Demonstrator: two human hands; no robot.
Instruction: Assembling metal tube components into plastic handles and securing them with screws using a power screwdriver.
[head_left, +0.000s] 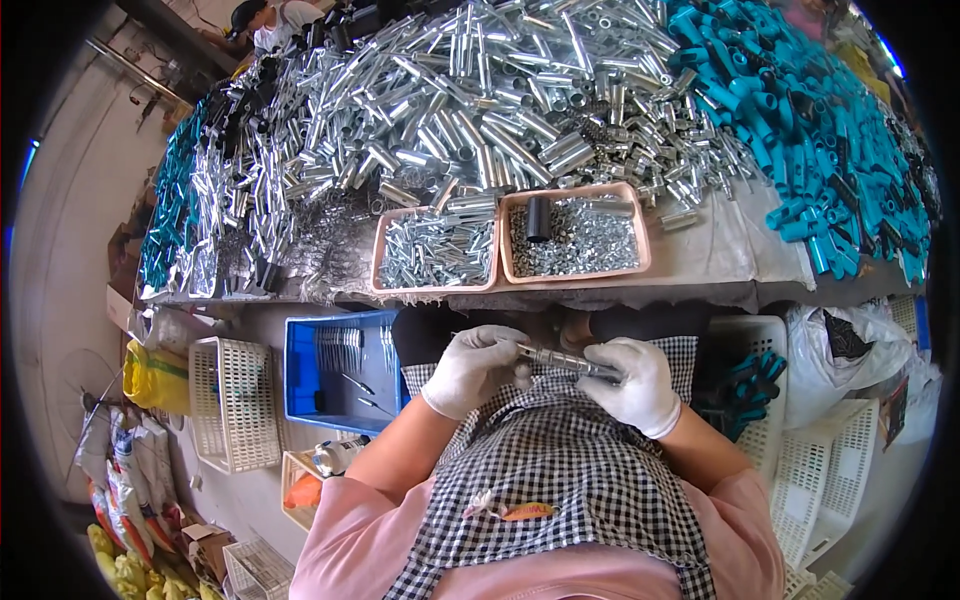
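Observation:
Both my hands wear white gloves and are raised over my lap, in front of the checked apron. Between them lies a shiny metal tube assembly, tilted slightly down to the right. My left hand closes its fingertips on the left end. Around the right end my right hand is wrapped, hiding part of it. Beyond my hands, at the table edge, sit two pink trays. The left tray holds thin metal pins; the right tray holds small metal parts with a black cylinder on top.
Silver metal tubes are heaped across the table, with teal plastic parts at right. A blue bin with metal rods and a white basket stand at left. White crates are at right. Another person is far left.

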